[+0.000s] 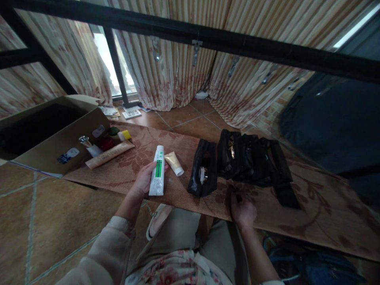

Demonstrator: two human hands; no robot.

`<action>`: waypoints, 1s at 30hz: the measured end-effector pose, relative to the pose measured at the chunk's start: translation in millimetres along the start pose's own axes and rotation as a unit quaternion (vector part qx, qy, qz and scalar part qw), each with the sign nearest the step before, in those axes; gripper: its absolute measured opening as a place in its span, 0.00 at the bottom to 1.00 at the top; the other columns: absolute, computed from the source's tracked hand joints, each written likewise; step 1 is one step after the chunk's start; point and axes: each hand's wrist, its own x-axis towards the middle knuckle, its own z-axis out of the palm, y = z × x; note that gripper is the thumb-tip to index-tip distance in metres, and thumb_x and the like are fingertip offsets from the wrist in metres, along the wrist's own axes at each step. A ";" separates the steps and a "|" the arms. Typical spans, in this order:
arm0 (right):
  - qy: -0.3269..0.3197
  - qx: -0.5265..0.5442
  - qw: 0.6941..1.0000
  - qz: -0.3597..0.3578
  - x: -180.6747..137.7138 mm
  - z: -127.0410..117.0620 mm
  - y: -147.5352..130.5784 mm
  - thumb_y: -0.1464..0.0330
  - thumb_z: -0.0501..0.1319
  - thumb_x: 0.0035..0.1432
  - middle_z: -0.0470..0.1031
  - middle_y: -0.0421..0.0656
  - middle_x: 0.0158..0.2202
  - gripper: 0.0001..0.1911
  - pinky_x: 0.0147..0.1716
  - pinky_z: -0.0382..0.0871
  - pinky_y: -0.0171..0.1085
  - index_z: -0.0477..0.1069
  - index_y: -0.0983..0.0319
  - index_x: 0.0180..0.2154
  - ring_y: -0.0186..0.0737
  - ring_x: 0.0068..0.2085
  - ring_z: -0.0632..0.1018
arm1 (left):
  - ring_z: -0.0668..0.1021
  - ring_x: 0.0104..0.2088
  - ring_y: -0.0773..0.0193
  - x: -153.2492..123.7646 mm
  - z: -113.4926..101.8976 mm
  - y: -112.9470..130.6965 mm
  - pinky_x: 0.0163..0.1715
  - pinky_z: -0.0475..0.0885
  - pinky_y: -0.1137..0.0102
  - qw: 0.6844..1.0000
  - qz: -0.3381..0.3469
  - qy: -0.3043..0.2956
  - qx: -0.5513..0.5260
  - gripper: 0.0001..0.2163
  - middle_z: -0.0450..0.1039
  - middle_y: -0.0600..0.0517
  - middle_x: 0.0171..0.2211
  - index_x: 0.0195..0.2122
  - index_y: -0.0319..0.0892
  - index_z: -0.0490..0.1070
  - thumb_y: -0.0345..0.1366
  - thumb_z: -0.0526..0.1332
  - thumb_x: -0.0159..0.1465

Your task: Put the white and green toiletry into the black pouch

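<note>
"While looking at the left hand (144,178), what to note first?"

"Note a white-and-green tube (158,170), gripped at about mid-length, thumb on one edge, fingertips just showing past the other, closed in snugly. See it held over the near part of the patterned cloth (118,186), cap pointing away from the body, flat end toward it."

"And beside it?"

"Find a gold tube (173,161) just right of those fingertips, lying aslant on the cloth, white cap toward the near edge. Farther right, look for a black pouch (194,182), something pale and shiny in its opening, then for a row of black pouches (252,166), crowded close together."

"Now, about the right hand (245,209)?"

"Place it at the cloth's near edge, just in front of the row. Call the fingers curled inward toward the thumb. Cannot fairly tell, in such dim light, about anything held there."

"And far left?"

"See a cardboard box (80,144), open-topped and dark within. Beside its wall, spot a peach tube (109,155), a silver-topped bottle (92,147) and a yellow-and-white item (124,135). Beyond, notice pleated curtains (145,75)."
</note>
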 end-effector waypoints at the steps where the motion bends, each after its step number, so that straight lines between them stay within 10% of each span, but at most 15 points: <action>1: 0.001 0.000 1.000 0.002 -0.2 0.3 0.2 0.58 0.52 0.61 0.75 0.46 0.31 0.18 0.29 0.55 0.34 0.75 0.63 0.36 0.39 0.31 0.71 | 0.81 0.38 0.56 0.4 -0.4 -0.7 0.40 0.77 0.66 1.000 0.001 0.000 0.008 0.11 0.80 0.42 0.35 0.42 0.32 0.74 0.33 0.61 0.60; 30: 0.014 -0.008 1.000 -0.017 0.4 3.3 3.3 0.58 0.51 0.61 0.74 0.47 0.31 0.19 0.29 0.54 0.35 0.74 0.63 0.36 0.40 0.31 0.71 | 0.70 0.16 0.70 0.0 4.5 -7.1 0.18 0.65 0.74 0.987 0.094 0.127 0.038 0.16 0.71 0.57 0.18 0.27 0.38 0.73 0.45 0.71 0.45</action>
